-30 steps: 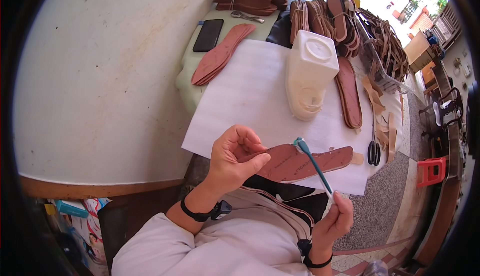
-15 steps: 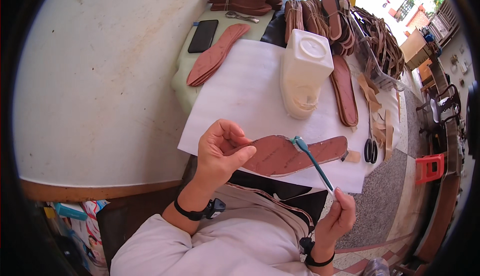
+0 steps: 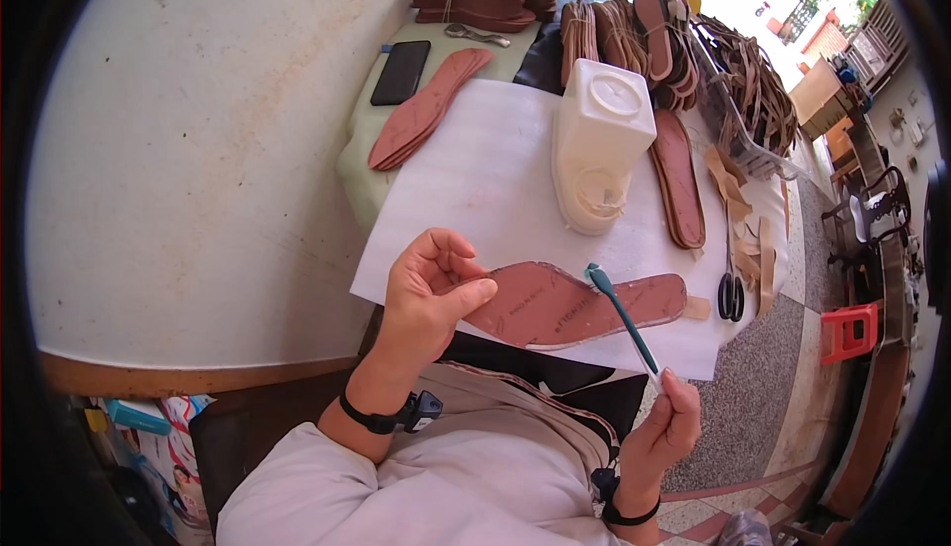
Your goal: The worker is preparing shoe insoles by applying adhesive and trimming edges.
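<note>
My left hand [image 3: 432,293] pinches the rounded left end of a reddish-brown insole [image 3: 540,308] between thumb and fingers. The insole lies crosswise in front of me, with dark print on its face and a pale, wet-looking rim. In my right hand [image 3: 670,432], thumb and fingers grip the end of a teal-and-white toothbrush [image 3: 628,322]. Its head is at the insole's far edge, near the narrow middle; whether the bristles touch is unclear. Beyond stands a cream plastic container [image 3: 606,135] with a cut opening low in front, holding pale material.
White sheeting [image 3: 475,169] covers the table. Stacked insoles [image 3: 426,115] and a black phone [image 3: 400,72] lie at left. More insoles [image 3: 678,184], black-handled scissors [image 3: 731,296] and tan strips [image 3: 766,264] are at right. A clear bin [image 3: 738,120] of brown strips stands behind.
The insole has shifted and tilted slightly, and its print shows more plainly. The toothbrush head has moved a little toward the far edge. My left hand keeps its pinch.
</note>
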Motion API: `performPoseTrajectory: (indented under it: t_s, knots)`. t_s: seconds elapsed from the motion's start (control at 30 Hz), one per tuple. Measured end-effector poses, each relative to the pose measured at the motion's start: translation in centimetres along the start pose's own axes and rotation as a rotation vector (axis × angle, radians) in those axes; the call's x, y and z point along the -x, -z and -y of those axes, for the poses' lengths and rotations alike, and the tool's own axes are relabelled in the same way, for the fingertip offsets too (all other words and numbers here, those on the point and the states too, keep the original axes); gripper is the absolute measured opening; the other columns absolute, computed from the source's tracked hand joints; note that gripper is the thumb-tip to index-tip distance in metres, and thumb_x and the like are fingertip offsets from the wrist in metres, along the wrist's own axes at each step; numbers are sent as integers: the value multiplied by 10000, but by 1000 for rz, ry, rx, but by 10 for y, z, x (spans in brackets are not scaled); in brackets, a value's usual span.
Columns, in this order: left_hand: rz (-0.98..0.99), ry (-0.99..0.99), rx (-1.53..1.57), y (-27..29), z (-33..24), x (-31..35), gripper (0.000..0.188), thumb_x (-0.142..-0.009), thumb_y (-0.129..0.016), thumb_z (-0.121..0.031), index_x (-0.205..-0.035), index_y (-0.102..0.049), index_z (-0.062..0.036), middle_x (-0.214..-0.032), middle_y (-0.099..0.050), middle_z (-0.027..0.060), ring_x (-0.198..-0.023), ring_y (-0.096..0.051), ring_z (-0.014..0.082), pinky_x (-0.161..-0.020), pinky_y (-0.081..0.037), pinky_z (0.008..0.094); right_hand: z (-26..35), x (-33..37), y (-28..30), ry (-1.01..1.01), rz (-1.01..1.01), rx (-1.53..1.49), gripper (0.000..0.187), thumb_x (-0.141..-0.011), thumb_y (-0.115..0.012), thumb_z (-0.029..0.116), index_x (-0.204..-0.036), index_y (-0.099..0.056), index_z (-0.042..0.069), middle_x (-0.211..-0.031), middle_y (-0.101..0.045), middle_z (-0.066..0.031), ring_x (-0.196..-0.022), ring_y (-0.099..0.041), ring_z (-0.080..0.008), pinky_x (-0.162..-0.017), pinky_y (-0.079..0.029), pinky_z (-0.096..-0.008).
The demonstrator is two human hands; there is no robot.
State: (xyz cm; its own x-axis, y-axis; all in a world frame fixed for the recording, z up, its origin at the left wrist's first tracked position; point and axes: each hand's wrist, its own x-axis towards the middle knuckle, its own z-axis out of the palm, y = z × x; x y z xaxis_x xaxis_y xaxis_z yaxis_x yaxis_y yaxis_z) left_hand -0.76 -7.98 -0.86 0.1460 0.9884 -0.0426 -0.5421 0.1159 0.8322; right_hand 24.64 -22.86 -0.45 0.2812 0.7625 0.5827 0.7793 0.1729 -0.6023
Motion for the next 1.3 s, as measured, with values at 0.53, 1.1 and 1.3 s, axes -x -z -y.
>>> performPoseTrajectory:
  t_s: [0.53,1.1,1.3]
  knots:
    - [7,21,58,12,-4,-2,349,-808,-703,144,-1066,-581,-56,-907,-689,41,-808,-682,98,-738,-563,230,-13,-12,9,-53,-56,90,176,-961,-553,-42,-1092,-671,-43,-814,-617,-154,-690,-597,-261,-636,-465,-338]
    - [-2,-123,71,32,-19,-4,302,-800,-700,145,-997,-595,-58,-905,-669,33,-812,-648,87,-750,-529,222,-47,-100,58,-311,-13,-146,193,-1035,-520,58,-1100,-686,-16,-739,-582,-10,-608,-459,-58,-556,-355,-209]
    - [26,-107,59,31,-23,-3,288,-801,-703,143,-987,-604,-54,-913,-668,43,-839,-646,94,-777,-524,230,-70,-145,46,-360,256,-339,204,-1058,-523,99,-1078,-684,-24,-711,-587,11,-577,-433,-26,-517,-322,-183]
